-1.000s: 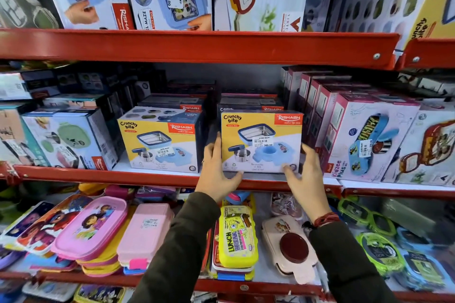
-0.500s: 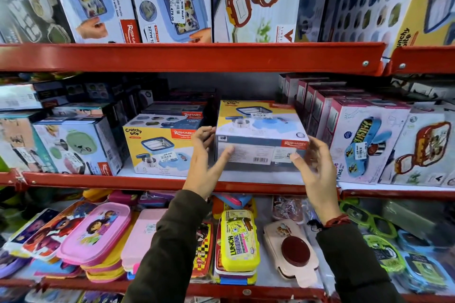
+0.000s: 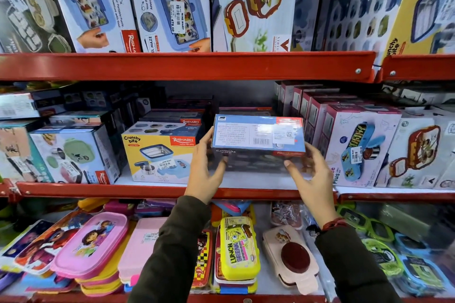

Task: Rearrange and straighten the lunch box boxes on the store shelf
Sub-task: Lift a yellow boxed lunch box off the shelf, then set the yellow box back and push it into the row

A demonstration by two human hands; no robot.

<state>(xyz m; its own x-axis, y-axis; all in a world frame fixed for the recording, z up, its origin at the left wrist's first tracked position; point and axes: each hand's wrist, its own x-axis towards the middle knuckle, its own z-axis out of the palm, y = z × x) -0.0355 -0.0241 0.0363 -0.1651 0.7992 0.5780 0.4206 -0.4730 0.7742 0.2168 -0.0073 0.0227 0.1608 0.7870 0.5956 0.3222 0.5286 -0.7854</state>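
Observation:
I hold a Crunchy Bite lunch box box [image 3: 257, 141] above the middle red shelf [image 3: 147, 190], tipped so its blue barcode panel faces me. My left hand [image 3: 204, 170] grips its left side and my right hand [image 3: 312, 177] its lower right corner. To the left stands a matching yellow Crunchy Bite box [image 3: 160, 155], upright and facing front. More boxes of the same brand [image 3: 177, 118] lie stacked behind it.
Pink-edged boxes [image 3: 357, 145] stand in a row on the right, pale boxes [image 3: 71, 155] on the left. Large boxes [image 3: 170, 5] fill the top shelf. Loose plastic lunch boxes [image 3: 236, 251] lie on the bottom shelf below my arms.
The box stood upright on the shelf with its yellow front to me. I have lifted it and rolled it backwards, so its barcode panel now faces me.

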